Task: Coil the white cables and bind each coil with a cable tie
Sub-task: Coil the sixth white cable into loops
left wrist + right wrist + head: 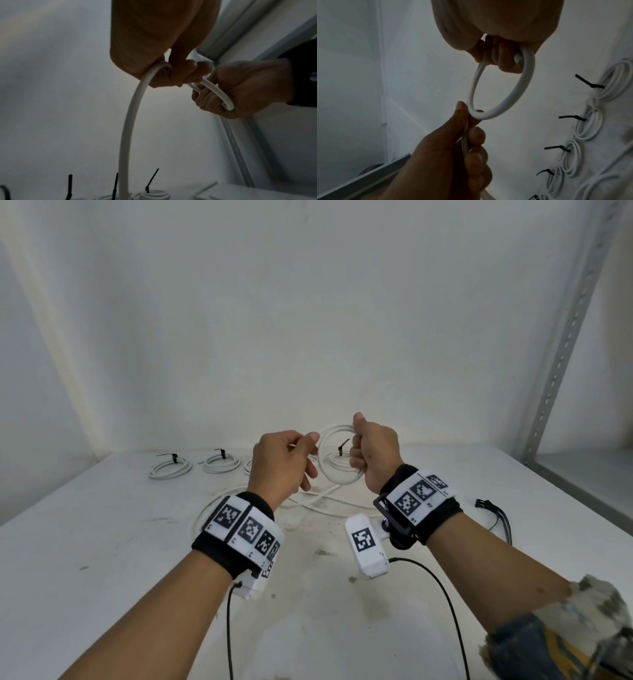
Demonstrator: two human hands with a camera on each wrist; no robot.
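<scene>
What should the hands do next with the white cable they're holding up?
Probably lay on another turn: the right hand grips a small loop with no tie on it, the left hand pinches the strand feeding it, and slack cable lies on the table. Loose cable ties wait to the right.

The left hand (pixel 284 465) hides most of one bound coil (pixel 249 466) lying behind it on the table. Behind the held loop (pixel 337 455), another bound coil (pixel 339 458) is half covered. Inside the right hand (pixel 375 455), the cable's end cannot be seen.
</scene>
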